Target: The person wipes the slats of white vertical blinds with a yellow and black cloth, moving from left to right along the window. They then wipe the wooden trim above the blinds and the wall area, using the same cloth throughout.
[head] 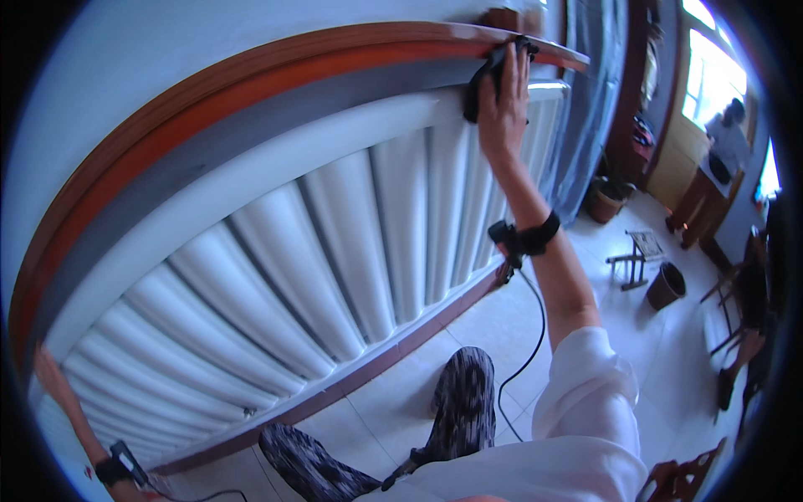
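A dark cloth [482,94] lies under my right hand [507,103]. That hand is stretched out flat over it near the far end of a white panel radiator [351,213], its fingertips reaching up to a reddish-brown wooden ledge [301,53]. My left hand [51,374] rests at the radiator's upper corner at the far left, close to the ledge's curved-looking end; its fingers are small and blurred. Each wrist carries a black strap with a small device, the right one [524,238] and the left one [120,464], both trailing a cable.
A blue curtain [586,113] hangs beyond the radiator. On the tiled floor [596,351] stand a folding stool [637,257], a dark bucket [666,285] and a potted plant [606,199]. Another person [726,144] is by the bright window. Chairs [728,301] line the right side.
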Demonstrator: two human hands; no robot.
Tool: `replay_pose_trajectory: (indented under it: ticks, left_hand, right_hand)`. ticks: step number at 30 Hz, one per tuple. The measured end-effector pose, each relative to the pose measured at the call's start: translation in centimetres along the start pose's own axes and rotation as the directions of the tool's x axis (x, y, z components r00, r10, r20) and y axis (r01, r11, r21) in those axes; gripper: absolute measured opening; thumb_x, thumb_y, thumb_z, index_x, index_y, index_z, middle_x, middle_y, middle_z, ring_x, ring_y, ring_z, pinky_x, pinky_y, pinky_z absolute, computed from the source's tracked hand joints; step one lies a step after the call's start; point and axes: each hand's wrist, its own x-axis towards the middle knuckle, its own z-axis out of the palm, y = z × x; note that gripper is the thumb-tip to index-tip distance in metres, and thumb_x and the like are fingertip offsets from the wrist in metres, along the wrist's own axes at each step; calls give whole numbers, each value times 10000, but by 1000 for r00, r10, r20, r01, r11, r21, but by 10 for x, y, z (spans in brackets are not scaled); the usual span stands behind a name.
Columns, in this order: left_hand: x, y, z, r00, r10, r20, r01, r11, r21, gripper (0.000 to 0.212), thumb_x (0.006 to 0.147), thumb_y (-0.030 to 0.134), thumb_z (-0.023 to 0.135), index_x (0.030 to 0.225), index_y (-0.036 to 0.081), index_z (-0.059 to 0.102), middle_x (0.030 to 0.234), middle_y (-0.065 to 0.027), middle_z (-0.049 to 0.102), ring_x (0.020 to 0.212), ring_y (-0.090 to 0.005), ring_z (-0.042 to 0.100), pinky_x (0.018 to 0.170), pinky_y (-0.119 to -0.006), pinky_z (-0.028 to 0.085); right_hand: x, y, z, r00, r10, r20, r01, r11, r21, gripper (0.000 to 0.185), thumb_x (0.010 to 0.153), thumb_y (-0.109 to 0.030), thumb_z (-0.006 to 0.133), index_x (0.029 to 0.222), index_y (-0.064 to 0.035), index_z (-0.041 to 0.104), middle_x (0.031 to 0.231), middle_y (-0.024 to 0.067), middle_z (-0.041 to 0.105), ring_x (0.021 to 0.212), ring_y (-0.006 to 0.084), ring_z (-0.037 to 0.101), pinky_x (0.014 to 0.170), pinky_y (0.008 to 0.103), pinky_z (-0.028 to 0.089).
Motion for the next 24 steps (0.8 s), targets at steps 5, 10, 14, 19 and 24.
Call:
replay_pose_trajectory:
  ticks: [5, 10, 14, 19, 24]
  left_hand:
    - [0, 70, -21, 977, 156, -142, -151, 987, 44, 321, 968, 180, 423, 1257, 83, 524, 1284, -112, 512, 1222, -282, 424, 1083, -409, 256]
    - [23, 169, -123, 978, -173, -118, 148, 970, -195, 439, 933, 433, 428, 1153, 82, 573, 1168, -88, 572, 1184, -239, 457, 1059, -428, 222]
    - [17, 164, -132, 960, -217, -178, 167, 951, -260, 454, 923, 459, 442, 1121, 80, 596, 1157, -73, 581, 1193, -231, 451, 1069, -449, 198]
    - [16, 174, -134, 944, -256, -207, 167, 915, -367, 468, 894, 479, 492, 1074, 64, 612, 1142, -102, 580, 1182, -269, 452, 1081, -480, 185]
    - [11, 172, -126, 926, -214, -311, 115, 945, -307, 415, 883, 412, 523, 1057, 40, 585, 1090, -124, 577, 1137, -297, 467, 1055, -522, 207]
  right_hand:
    - [-25, -159, 11, 948, -318, 28, 315, 947, 68, 511, 917, -174, 498, 1413, -189, 375, 1489, 141, 273, 1396, 327, 197, 1126, 491, 76]
    - [-34, -309, 21, 824, -536, 183, 519, 844, 138, 485, 886, -125, 572, 1349, -234, 475, 1465, 54, 346, 1387, 247, 252, 1126, 495, 91]
    - [-36, -430, 35, 722, -661, 205, 625, 750, 216, 492, 890, -123, 581, 1351, -250, 466, 1465, 31, 346, 1386, 226, 255, 1119, 516, 116]
    - [-49, -534, 62, 631, -767, 116, 702, 628, 336, 596, 784, -68, 618, 1339, -237, 482, 1462, 17, 336, 1379, 215, 256, 1103, 533, 145]
    - [-49, -623, 74, 528, -849, 24, 764, 487, 423, 443, 871, -137, 535, 1309, -167, 476, 1422, 87, 380, 1340, 263, 311, 1080, 471, 236]
